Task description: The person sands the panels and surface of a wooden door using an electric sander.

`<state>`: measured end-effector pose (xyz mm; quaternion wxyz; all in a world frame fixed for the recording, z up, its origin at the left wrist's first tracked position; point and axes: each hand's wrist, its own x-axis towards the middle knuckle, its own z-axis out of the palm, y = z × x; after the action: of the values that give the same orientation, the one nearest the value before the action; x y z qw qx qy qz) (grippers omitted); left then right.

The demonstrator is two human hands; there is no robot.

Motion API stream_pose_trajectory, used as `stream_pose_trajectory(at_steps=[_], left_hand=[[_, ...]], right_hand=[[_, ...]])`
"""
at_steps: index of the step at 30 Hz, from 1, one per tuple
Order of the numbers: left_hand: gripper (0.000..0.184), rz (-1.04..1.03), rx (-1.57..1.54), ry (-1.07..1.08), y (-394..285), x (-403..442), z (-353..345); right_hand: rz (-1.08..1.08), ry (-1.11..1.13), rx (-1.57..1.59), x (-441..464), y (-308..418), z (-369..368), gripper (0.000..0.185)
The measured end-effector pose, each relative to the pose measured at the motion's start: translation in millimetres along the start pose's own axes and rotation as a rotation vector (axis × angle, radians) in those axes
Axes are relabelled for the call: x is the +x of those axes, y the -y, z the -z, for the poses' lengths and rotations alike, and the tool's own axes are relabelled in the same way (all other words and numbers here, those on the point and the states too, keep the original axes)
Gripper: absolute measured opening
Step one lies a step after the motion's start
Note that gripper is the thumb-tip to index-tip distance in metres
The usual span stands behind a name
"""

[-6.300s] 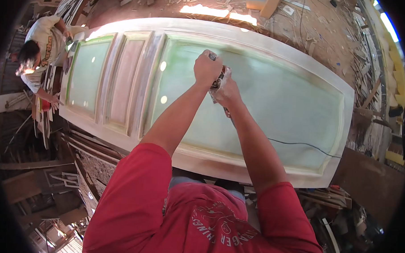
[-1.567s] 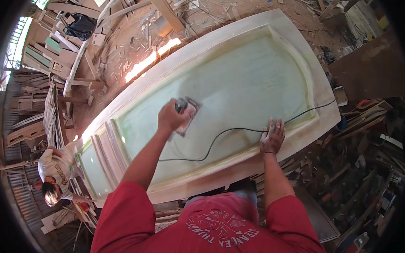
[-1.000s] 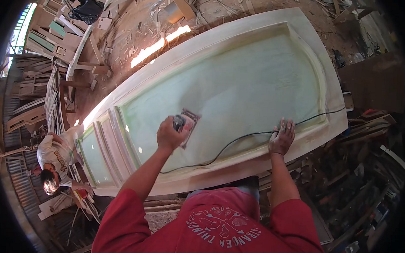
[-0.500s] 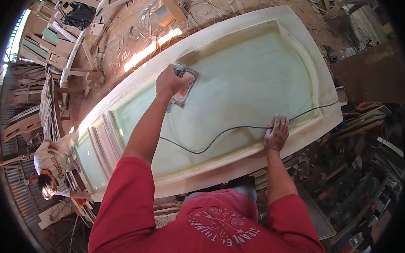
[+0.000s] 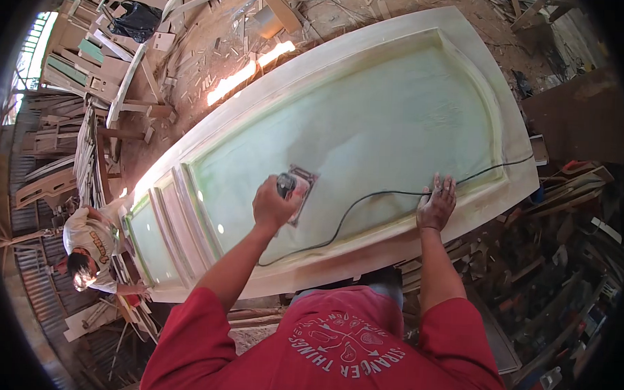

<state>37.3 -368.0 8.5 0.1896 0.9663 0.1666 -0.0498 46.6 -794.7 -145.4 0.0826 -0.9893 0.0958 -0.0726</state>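
Note:
My left hand (image 5: 272, 203) is closed around the grip of an electric sander (image 5: 300, 192), whose rectangular pad rests on the pale green recessed face of a large wooden door panel (image 5: 390, 122). My right hand (image 5: 436, 207) lies flat with its fingers stretched out on the near raised border of the panel. A black power cord (image 5: 340, 227) runs across the panel and passes by the fingers of my right hand. Whitish dust coats those fingers. Part of the sander is hidden behind my left hand.
Another person (image 5: 89, 246) in a light shirt bends at the panel's far left end. Wood scraps (image 5: 89, 70) and a black plastic bag (image 5: 136, 22) lie at upper left. Timber pieces and clutter (image 5: 550, 265) fill the right side. A brown board (image 5: 576, 122) stands at right.
My left hand has pulled the sander down the panel towards me, from near the far border to the middle. The cord's bend has shifted. My right hand stays on the border.

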Motion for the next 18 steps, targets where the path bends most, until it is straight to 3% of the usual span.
stream_pose_trajectory(at_steps=[8,16,18], left_hand=[[0.054,0.020,-0.079,0.032,-11,1,2],[0.054,0.034,0.032,0.076,-62,119,6],[0.066,0.019,0.013,0.052,-75,150,3]], right_hand=[[-0.004,0.000,0.006,0,-1,-1,0.061],[0.004,-0.009,0.008,0,-2,-2,0.061],[-0.001,-0.006,-0.001,0,-2,-2,0.062]])
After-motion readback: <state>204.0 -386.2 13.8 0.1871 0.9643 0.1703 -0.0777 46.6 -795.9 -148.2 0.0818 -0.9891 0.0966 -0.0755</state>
